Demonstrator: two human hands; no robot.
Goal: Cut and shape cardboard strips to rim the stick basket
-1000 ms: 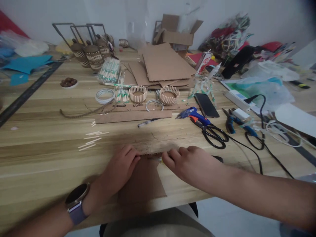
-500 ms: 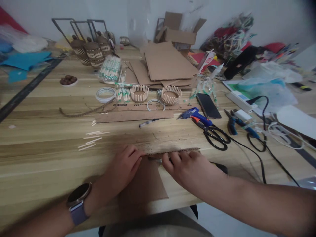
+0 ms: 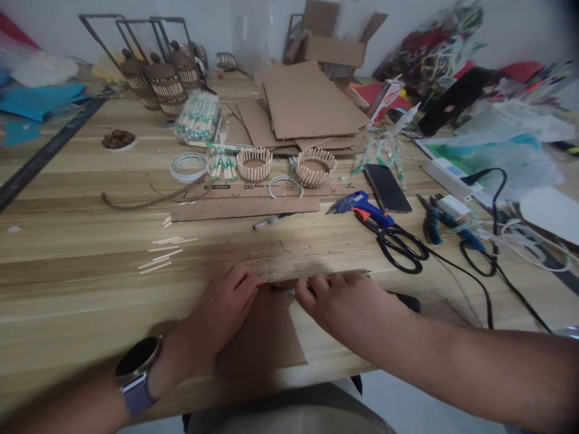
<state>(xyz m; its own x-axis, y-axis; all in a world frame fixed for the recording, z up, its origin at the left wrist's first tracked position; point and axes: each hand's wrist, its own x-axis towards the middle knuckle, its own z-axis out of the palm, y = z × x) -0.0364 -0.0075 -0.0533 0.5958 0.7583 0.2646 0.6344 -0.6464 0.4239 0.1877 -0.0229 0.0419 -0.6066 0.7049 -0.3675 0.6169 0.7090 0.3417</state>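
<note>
Near the table's front edge, my left hand is closed on the left part of a narrow cardboard strip. My right hand has its fingers curled over the same strip further right, so most of it is hidden. Below the strip, a flat brown cardboard piece reaches toward the table edge, partly under my left hand and forearm. A dark object pokes out behind my right wrist; its kind is hidden.
Ahead lie a pen, a blue glue gun, black scissors and a phone. Small sticks are scattered at left. Two stick-ringed cardboard cups stand before stacked cardboard. Cables run along the right.
The camera view has shifted slightly, so the table's far things sit higher. Both hands stay on the strip, which has tilted a little, showing more of its underside between them.
</note>
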